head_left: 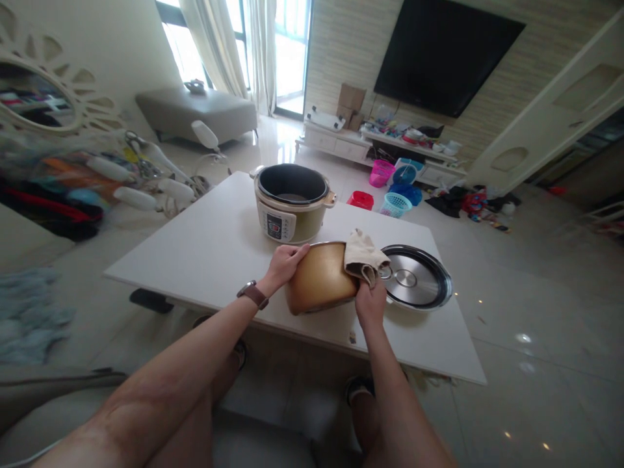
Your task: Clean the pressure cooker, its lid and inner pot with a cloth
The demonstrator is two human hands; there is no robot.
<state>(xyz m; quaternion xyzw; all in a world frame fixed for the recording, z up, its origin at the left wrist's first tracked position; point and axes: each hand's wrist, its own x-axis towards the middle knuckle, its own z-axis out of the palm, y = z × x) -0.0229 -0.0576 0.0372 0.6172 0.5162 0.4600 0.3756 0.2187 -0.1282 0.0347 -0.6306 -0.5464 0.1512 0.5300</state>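
Note:
A gold-coloured inner pot (322, 276) is tilted on its side above the table's near edge, its outer wall towards me. My left hand (287, 263) grips its left rim, thumb on the outside. My right hand (371, 300) is closed on a beige cloth (363, 253), which drapes over the pot's right rim. The inside of the pot is hidden from me. Just behind it stands the electric cooker body (312, 221), uncovered, with a dark interior and a control panel on its front. To the right, a round metal lid (422, 279) lies with its inner side up.
The white table (195, 253) carries all these things. Beyond it on the floor are a red basin (361, 199), a light blue basket (396, 205) and a pink bucket (381, 173). A floor lamp (168, 162) with white shades rises near the table's left side.

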